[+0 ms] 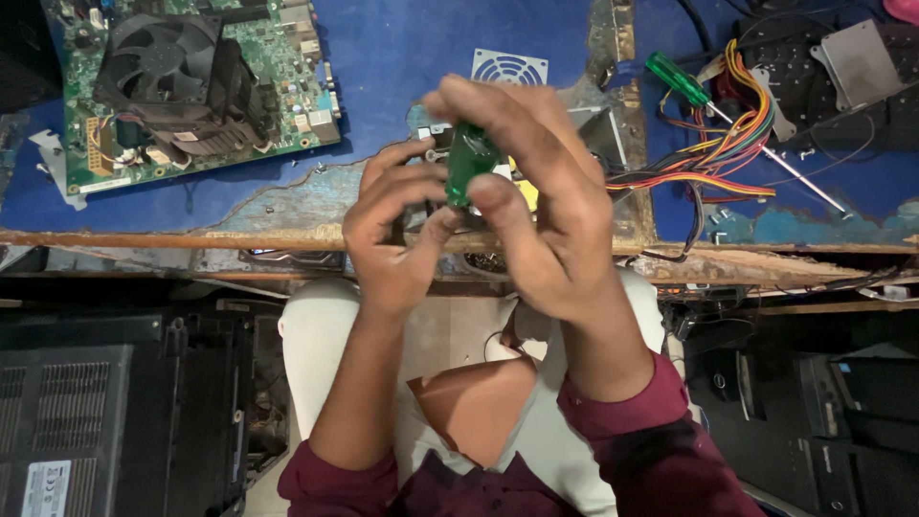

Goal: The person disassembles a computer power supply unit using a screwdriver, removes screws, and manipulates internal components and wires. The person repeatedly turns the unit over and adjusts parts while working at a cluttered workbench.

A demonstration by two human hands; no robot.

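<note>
Both hands met above the worn blue tabletop [402, 57]: right hand [536, 191] fingers pinched a translucent green screwdriver handle [469, 158] upright, left hand [397, 230] seemingly curled closed, steadying the half-hidden metal part beneath.

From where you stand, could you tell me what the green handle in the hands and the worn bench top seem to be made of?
The green handle, gripped by the right hand and steadied by the left hand, looks like translucent glossy plastic: light glints through it. The bench top seems to be wood under blue paint, which has flaked to a bare, dull surface along the front edge.
</note>
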